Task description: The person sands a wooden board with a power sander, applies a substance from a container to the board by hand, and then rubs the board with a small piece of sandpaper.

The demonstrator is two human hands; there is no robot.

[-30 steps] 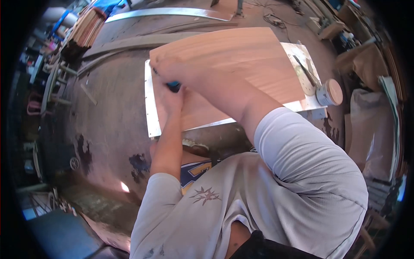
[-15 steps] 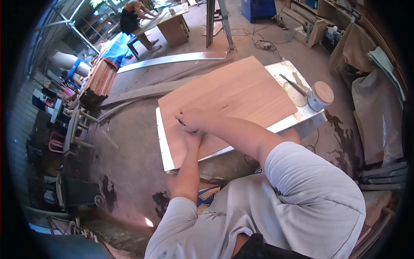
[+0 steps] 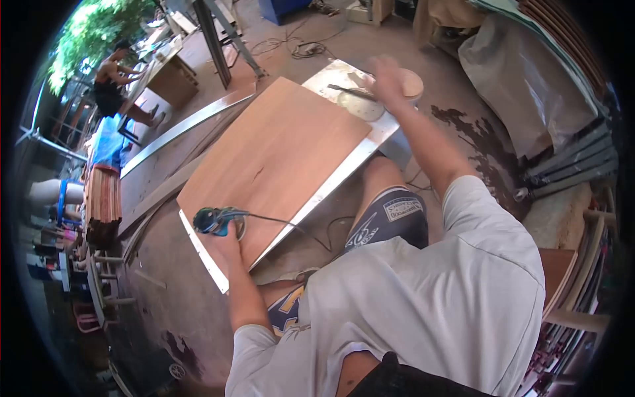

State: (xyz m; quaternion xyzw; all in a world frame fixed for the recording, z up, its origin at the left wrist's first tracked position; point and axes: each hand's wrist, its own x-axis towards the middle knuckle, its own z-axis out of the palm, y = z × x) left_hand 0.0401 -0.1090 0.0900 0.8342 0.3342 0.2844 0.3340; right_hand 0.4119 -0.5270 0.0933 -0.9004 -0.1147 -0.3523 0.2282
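Observation:
A flat wooden panel [image 3: 278,145] lies across a white board [image 3: 317,198] in front of me. My left hand [image 3: 227,243] is closed around a teal corded power sander [image 3: 213,221], which rests on the panel's near left corner; its dark cord [image 3: 278,220] runs over the panel. Smeared by motion, my right hand [image 3: 389,81] is over the far right end of the white board, just left of a round tub [image 3: 411,83]. A scraper [image 3: 350,91] lies beside that hand, above a pale round patch [image 3: 360,106]. The right fingers cannot be made out.
Long planks [image 3: 162,192] and a metal strip [image 3: 188,126] lie on the floor to the left. Beyond them, another person [image 3: 112,86] works at a wooden table [image 3: 172,79]. Coiled cable [image 3: 309,49] lies ahead, and a plastic-covered stack [image 3: 529,86] stands at the right.
My right hand has left the area by my left hand and swung over to the tub. The sander, hidden before, now shows in my left hand. The view has turned.

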